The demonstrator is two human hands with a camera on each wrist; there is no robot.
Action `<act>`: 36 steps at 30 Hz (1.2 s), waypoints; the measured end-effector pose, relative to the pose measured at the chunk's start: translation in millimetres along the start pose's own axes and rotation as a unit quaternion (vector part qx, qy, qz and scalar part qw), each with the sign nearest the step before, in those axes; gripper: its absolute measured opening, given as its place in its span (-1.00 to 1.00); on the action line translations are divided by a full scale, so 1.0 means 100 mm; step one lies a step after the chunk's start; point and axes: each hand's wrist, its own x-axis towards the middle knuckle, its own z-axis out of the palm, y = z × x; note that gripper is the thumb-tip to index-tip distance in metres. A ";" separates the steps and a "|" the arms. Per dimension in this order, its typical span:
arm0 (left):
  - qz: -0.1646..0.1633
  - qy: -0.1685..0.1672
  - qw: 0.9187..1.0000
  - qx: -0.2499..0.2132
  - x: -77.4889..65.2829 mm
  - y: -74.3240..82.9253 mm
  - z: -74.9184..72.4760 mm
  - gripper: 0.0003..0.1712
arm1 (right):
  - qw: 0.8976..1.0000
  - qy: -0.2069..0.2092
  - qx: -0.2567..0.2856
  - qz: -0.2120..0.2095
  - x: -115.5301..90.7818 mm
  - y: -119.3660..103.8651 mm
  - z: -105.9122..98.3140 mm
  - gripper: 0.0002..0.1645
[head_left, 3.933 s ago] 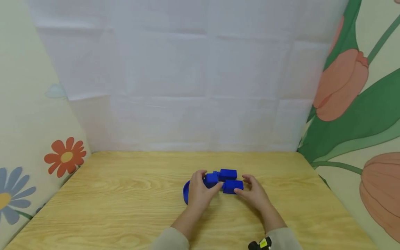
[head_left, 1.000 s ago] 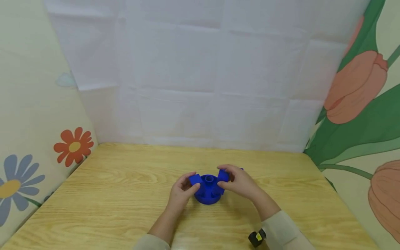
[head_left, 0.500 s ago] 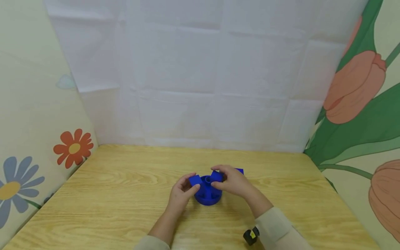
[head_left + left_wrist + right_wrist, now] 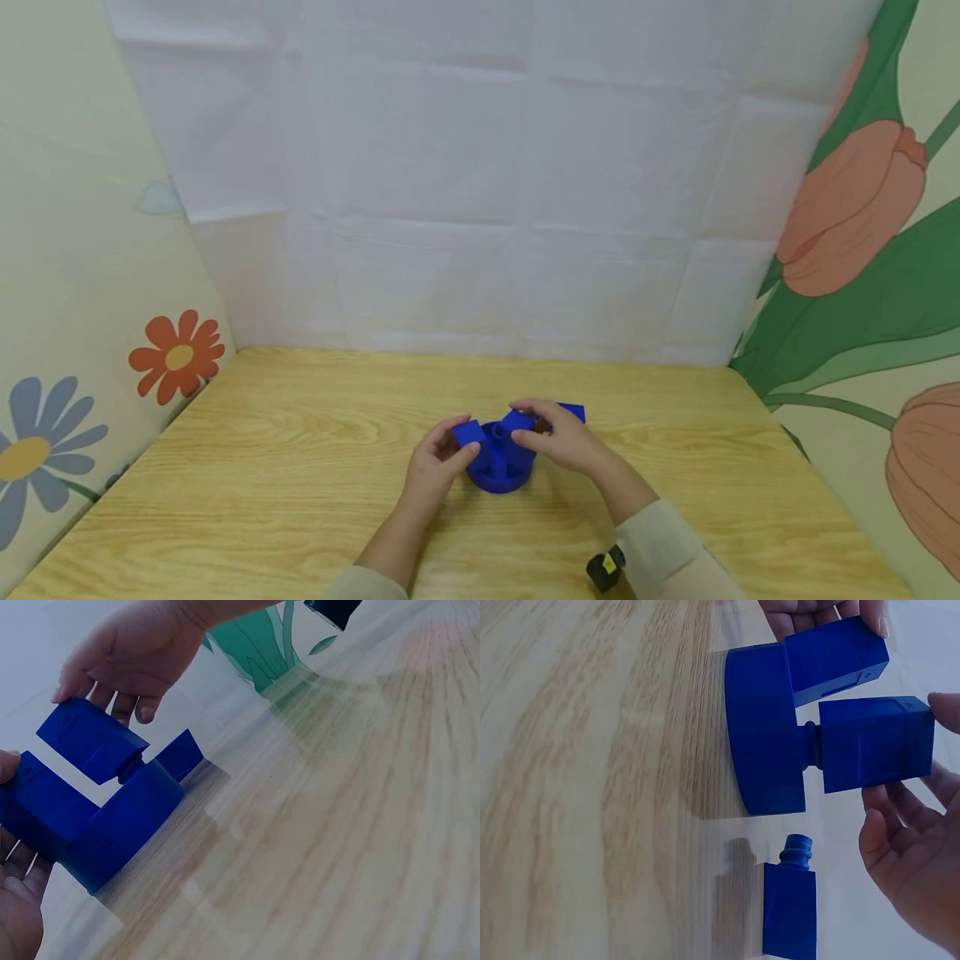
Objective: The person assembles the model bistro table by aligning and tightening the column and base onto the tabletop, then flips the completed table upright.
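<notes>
A round blue base (image 4: 501, 483) sits on the table between both hands. My left hand (image 4: 431, 467) pinches an upright blue block (image 4: 469, 432) that leans outward at the base's left side. Between thumb and fingers, my right hand (image 4: 566, 437) holds a second blue block (image 4: 517, 421) over the base's right part. In the right wrist view, a ribbed peg (image 4: 810, 746) on that second block meets the base's edge, its body standing clear of the base; how deep the peg sits is hidden. The left block (image 4: 836, 660) appears flush against the base there.
A third blue block (image 4: 574, 412) with a ribbed peg lies on the wooden table (image 4: 300, 467), behind my right hand. A black device (image 4: 604, 570) sits by the right sleeve. White sheeting (image 4: 450, 208) hangs along the back.
The base was left of the blocks, partly behind my left hand; now it sits between both hands. Over the last second, my right hand shifts slightly left with its block; my left stays put.
</notes>
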 end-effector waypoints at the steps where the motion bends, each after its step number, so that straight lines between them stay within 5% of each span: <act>1: 0.000 0.000 1.000 0.002 0.00 0.00 0.00 -0.47 | 1.000 0.006 0.005 0.011 0.00 0.00 0.01 -0.39; 7: 0.000 -0.001 1.000 0.009 -0.01 -0.01 0.00 -0.47 | 0.998 0.038 0.018 0.049 0.02 0.05 0.06 -0.29; 15: -0.001 0.003 1.000 0.004 0.00 0.01 0.01 -0.50 | 0.995 0.049 0.079 0.024 -0.02 0.08 0.07 -0.54; 22: -0.008 0.003 1.000 0.002 0.00 0.03 0.00 -0.49 | 0.989 0.064 0.124 0.039 -0.03 0.14 0.08 -0.54; 29: -0.010 0.003 1.000 0.005 0.01 0.04 -0.01 -0.50 | 0.984 0.056 0.167 0.026 -0.09 0.19 0.07 -0.55; 36: -0.013 0.003 1.000 0.006 0.00 0.06 0.00 -0.50 | 0.989 0.028 0.144 0.016 -0.14 0.21 0.05 -0.38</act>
